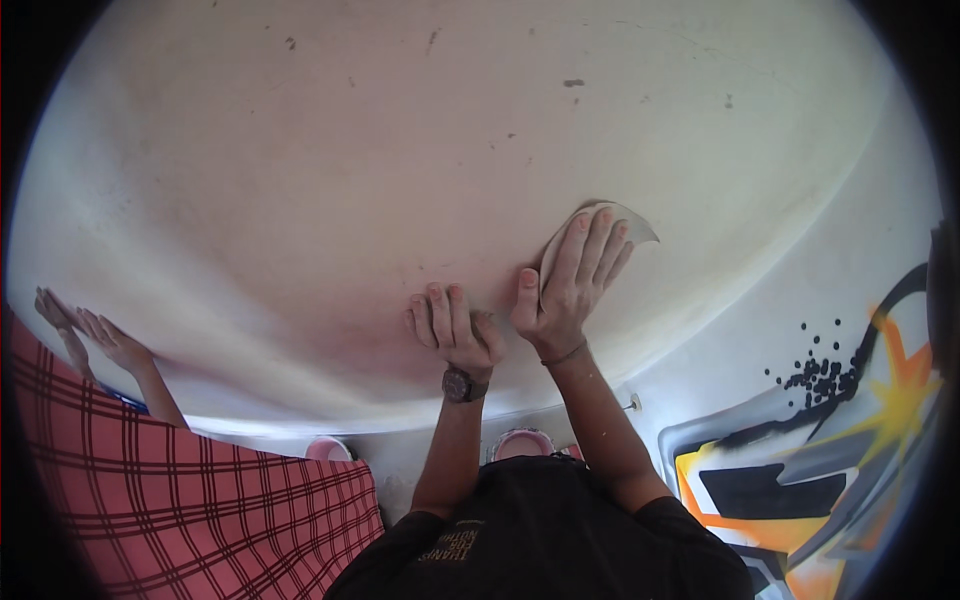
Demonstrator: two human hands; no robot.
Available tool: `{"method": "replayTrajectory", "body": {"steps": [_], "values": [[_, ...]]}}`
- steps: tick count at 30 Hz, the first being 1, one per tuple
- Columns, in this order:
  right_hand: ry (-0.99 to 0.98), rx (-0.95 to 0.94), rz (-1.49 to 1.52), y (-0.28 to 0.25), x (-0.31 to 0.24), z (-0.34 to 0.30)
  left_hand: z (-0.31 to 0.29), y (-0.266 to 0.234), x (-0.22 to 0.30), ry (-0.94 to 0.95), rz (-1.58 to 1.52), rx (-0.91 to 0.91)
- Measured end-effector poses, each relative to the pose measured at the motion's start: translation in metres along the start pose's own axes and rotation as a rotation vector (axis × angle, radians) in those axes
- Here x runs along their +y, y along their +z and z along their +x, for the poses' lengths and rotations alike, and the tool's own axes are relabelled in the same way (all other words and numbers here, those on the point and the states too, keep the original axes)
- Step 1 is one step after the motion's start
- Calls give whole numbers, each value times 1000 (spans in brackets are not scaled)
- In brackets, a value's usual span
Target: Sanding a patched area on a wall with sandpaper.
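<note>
A large pale wall with small dark marks fills the view in front of me. My right hand presses a pale, curled sheet of sandpaper flat on it, fingers stretched over the sheet and thumb out to the side. Lower and to the left, my left hand rests on the wall with its fingers apart and slightly bent, holding nothing. It wears a dark wristwatch. Reddish dust shows on the fingertips of both hands.
At the left, another person in a red plaid shirt has two hands against the same wall. Two pink buckets stand below. A side wall at right carries painted graffiti; a small fitting sits near its corner.
</note>
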State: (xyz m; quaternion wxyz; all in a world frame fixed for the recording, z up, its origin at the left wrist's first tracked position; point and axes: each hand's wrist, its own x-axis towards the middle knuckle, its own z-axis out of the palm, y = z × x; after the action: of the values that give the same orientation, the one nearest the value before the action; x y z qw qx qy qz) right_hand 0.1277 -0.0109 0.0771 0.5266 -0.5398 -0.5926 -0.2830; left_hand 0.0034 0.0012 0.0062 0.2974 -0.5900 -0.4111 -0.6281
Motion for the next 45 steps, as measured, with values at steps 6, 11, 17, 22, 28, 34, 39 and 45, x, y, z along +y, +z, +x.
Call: {"method": "replayTrajectory", "body": {"steps": [6,11,17,22,28,34,39,45], "values": [[-37,-75,-28,7,15,-45,1,-2,0,47,32,-28],[-45,-51,-5,30,26,-98,-3,4,-1,50,26,-25],[11,-39,2,11,7,-28,0,4,-2,16,-20,3],[-6,-42,-27,9,8,-32,2,3,-2,33,-9,-11],[-34,-93,-15,16,12,-70,6,4,-1,16,-8,-28],[-10,-47,7,13,0,-27,8,4,-10,8,-33,-15],[-10,-94,42,7,-2,-31,7,-2,-12,-4,-22,-37],[-48,-118,-15,17,8,-74,11,-3,-13,3,-69,-20]]}}
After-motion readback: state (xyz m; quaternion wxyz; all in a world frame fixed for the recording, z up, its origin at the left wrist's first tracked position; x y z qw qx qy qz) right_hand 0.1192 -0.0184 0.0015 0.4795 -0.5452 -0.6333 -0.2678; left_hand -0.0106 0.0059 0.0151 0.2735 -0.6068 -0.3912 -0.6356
